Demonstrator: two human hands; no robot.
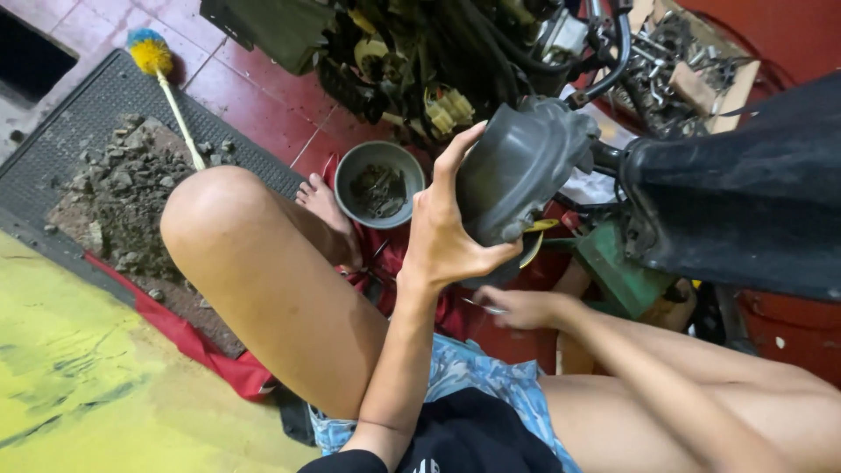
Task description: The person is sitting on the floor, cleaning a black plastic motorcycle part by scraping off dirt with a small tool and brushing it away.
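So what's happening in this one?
A person sits barefoot on the floor beside a stripped-down motorcycle. Their left hand grips a dark grey plastic housing on the bike's end, fingers spread around it. The right hand is lower, near the floor, and seems to hold a thin metal tool, though it is blurred. A metal bowl of small parts sits by their foot, and a duster lies on a black mat.
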